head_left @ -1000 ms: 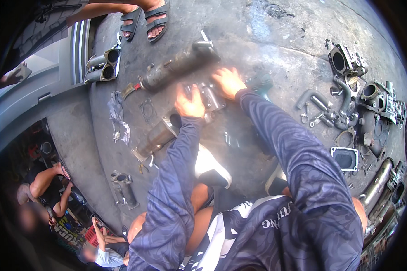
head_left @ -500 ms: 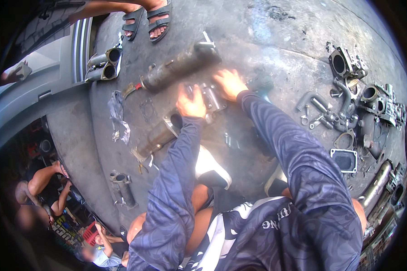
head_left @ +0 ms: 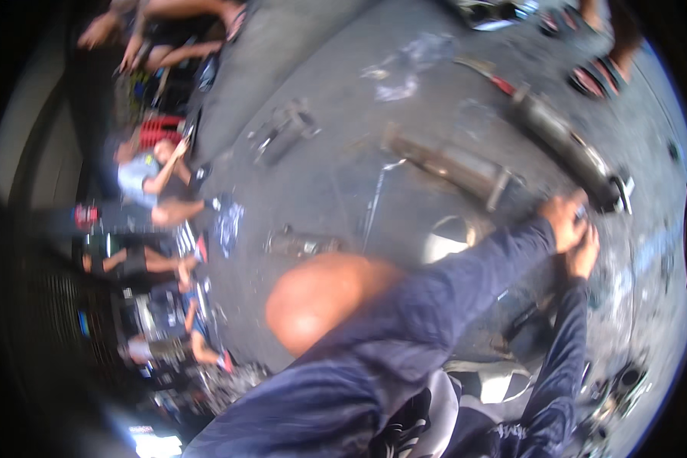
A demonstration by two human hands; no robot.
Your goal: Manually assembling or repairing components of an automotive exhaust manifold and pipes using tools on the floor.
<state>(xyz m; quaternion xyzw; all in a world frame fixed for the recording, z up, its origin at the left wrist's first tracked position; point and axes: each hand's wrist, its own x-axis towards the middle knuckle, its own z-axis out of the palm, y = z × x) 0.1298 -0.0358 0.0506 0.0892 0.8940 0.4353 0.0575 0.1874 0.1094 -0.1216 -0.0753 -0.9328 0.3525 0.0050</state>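
Note:
Both of my hands are close together at the right. My left hand (head_left: 562, 223) is closed, its fingers curled round something dark that is mostly hidden. My right hand (head_left: 585, 253) comes up against it from below, fingers bent toward the same spot. Blur and my own fingers hide what lies between them. Just beyond my hands a long grey metal cylinder (head_left: 566, 145) lies on the floor, with a red-handled tool (head_left: 502, 85) at its far end. A brownish metal pipe with flanges (head_left: 444, 169) lies to the left of my hands.
A crumpled plastic bag (head_left: 412, 65), a smaller metal tube part (head_left: 286, 131), a thin rod (head_left: 374, 202) and a metal canister (head_left: 301, 244) lie on the floor. Metal parts (head_left: 622, 385) gather at lower right. Sandalled feet (head_left: 599, 76) stand upper right; people (head_left: 149, 172) sit left.
The view has swung left, so my hands and the parts now appear farther right. My hands have come together; earlier they were apart beside a metal housing.

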